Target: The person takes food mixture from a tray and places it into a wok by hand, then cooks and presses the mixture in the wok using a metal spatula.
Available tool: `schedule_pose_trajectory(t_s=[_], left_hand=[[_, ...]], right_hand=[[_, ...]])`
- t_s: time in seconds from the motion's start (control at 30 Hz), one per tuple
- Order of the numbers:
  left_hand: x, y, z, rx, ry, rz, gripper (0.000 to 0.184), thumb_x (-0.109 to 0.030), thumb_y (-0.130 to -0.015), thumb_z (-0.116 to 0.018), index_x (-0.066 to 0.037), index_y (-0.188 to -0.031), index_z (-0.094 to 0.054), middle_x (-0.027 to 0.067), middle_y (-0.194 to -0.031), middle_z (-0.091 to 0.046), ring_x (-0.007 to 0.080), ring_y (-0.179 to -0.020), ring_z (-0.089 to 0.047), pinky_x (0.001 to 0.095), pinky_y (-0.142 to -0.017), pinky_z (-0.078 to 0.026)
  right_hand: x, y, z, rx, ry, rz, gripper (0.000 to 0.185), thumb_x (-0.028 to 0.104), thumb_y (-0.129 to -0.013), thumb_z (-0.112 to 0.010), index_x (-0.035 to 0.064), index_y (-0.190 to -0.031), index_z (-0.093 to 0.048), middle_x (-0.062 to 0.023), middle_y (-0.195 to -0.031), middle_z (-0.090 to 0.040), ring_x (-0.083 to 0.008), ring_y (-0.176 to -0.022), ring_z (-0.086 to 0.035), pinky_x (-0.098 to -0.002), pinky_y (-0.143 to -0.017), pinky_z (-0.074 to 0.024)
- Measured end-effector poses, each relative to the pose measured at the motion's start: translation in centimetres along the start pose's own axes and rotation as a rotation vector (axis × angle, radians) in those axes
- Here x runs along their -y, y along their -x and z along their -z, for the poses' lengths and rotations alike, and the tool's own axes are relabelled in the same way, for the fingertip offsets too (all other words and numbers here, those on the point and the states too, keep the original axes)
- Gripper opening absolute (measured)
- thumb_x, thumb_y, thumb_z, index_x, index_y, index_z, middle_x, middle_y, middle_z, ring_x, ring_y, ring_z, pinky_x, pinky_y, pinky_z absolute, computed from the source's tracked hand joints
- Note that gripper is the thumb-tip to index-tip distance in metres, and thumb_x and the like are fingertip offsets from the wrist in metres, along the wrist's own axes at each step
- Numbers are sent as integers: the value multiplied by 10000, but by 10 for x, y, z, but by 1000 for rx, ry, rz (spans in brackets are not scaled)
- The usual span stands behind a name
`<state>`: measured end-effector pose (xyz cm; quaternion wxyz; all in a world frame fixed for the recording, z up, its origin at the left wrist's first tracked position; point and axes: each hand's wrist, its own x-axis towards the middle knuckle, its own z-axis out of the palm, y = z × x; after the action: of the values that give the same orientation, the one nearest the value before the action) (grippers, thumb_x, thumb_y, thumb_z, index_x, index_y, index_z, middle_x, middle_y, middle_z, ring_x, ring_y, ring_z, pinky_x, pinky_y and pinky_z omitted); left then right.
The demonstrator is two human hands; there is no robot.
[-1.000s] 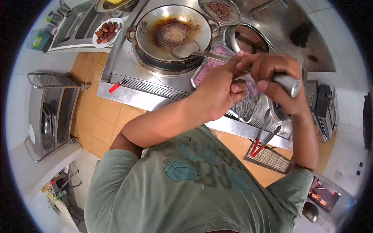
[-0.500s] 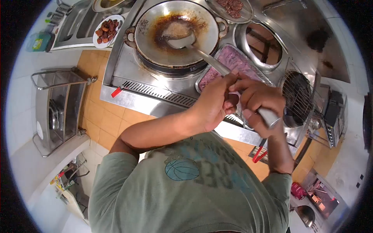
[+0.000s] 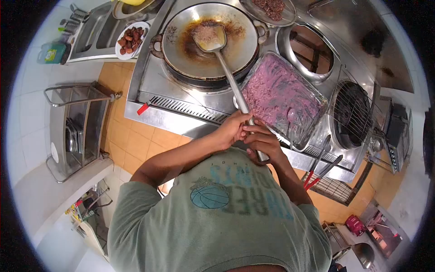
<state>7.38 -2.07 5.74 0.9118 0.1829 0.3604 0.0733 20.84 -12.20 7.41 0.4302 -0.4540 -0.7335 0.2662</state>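
The long-handled spatula (image 3: 231, 79) is lying aslant over the steel desk (image 3: 152, 85), its blade (image 3: 211, 41) sitting inside the wok (image 3: 181, 59) at about eleven o'clock from the person's hands and its butt end pointing towards five. From where I'm standing, it is looking like metal from end to end: stiff, hardly fragile, probably moderate in weight, with the broad blade likely pulling that end down. The smooth handle is probably turning slippery if grease is reaching it. The thicker lower part is seeming the best place for holding, as it is keeping fingers away from what may be a hot pan. Something pale is showing at the blade; I cannot tell whether it is resting on it or under it.

Both hands are closing round that lower part, close together. The left hand (image 3: 234, 130) is pinching the handle higher up, while the right hand (image 3: 264, 141) is wrapping it lower down, with the butt poking out beyond. Both elbows are bending outwards, forearms converging in front of the shirt. A tray of pinkish mince (image 3: 276, 86) is lying at one to two o'clock, and red-handled tongs (image 3: 311, 177) are lying near four.
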Motion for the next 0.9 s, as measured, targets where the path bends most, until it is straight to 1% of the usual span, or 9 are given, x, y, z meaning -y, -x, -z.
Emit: schedule_pose_trajectory(t_s=[0.1,0.2,0.3,0.33,0.43,0.47,0.57,0.6,0.9], left_hand=[[3,3,4,-10,-22,6,194,-249,-930,-479,-86,-1035,-491,-3,-789,-554,32,-524,-440,174,-434,-364],[10,-4,18,-20,-34,-28,154,-258,-937,-467,-121,-1006,-485,-23,-786,-559,32,-500,-400,182,-435,-337],[8,3,7,-85,-37,-28,146,-265,-943,-457,-138,-1012,-483,-37,-763,-545,33,-482,-373,181,-442,-328],[10,1,11,-75,-81,-21,154,-279,-942,-461,-154,-1027,-491,-55,-762,-519,32,-534,-390,189,-482,-348],[22,-8,21,-112,-203,-70,187,-325,-933,-474,-165,-1028,-495,-68,-782,-504,36,-609,-414,201,-522,-361],[22,-8,22,-138,-307,-64,220,-372,-918,-492,-171,-1004,-502,-67,-805,-502,48,-661,-427,232,-585,-380],[22,-1,16,-149,-336,-88,255,-404,-911,-493,-166,-1002,-509,-51,-822,-508,61,-694,-439,254,-633,-384],[21,2,16,-159,-337,-79,245,-389,-912,-482,-166,-1007,-515,-31,-867,-522,79,-757,-448,271,-683,-385],[11,31,57,-214,-306,-254,253,-294,-891,-483,-149,-1093,-529,-56,-1041,-593,70,-754,-457,228,-658,-378]], right_hand=[[-2,5,-7,23,78,10,152,16,-698,-666,61,-827,-600,-53,-984,-595,-282,-1072,-541,-421,-973,-393],[16,9,-13,-126,343,-397,428,-34,-712,-626,94,-1111,-543,-75,-1146,-503,-278,-1043,-532,-387,-920,-437],[-7,43,-11,-330,-469,-813,600,48,-799,-585,159,-1337,-344,-89,-1221,-426,-253,-1011,-529,-377,-866,-468],[-1,42,-3,-423,-898,-1170,550,203,-893,-515,187,-1381,-262,-87,-1161,-470,-239,-967,-557,-365,-814,-497],[13,28,0,-387,-1460,-1089,526,239,-913,-493,131,-1376,-267,-122,-1158,-463,-241,-910,-572,-352,-716,-538],[24,18,-7,-402,-1331,-1171,441,320,-941,-441,152,-1334,-327,-89,-1065,-510,-174,-727,-554,-268,-592,-498],[14,17,-18,-216,-1504,-1100,370,318,-940,-460,164,-1268,-389,-24,-883,-517,-84,-552,-426,-197,-471,-361],[26,4,-19,-255,-1427,-1126,300,293,-948,-456,165,-1216,-420,29,-739,-446,-36,-485,-295,-179,-441,-241],[36,12,-26,-242,-1186,-1049,377,191,-952,-447,191,-1316,-347,30,-723,-400,-27,-488,-328,-169,-433,-280]])
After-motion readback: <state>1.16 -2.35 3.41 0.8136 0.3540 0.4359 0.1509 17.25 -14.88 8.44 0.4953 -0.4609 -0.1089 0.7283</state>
